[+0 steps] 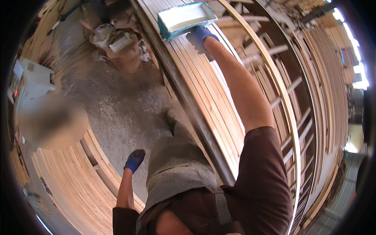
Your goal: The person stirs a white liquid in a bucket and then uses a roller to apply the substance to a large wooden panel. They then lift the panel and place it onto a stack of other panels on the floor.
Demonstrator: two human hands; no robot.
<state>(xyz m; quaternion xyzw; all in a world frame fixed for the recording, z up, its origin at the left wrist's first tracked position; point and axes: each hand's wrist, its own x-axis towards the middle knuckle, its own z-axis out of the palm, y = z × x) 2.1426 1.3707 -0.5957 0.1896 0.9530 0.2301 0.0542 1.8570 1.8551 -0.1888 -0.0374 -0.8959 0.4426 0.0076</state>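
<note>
My right hand (200,36), in a blue glove with a dark grey palm, is at the near side of a teal tray (166,32) with white paint (188,16) inside. The fingers look curled, and a short dark end of something (211,58) sticks out below them. What it belongs to is hidden. Beneath the tray lie several pale wood strips (211,113), side by side on a long dark-edged bench. Down at my left side hangs my left hand (135,159), gloved in blue and dark grey, over the concrete floor. Its fingers are too dark to make out.
Paint-stained buckets (117,41) stand on the floor (105,94) at the far left. More boards (74,188) lie stacked at near left. A wooden rack (290,86) with boards runs along the right. At the left is a person (53,121), blurred, near a pale machine (35,78).
</note>
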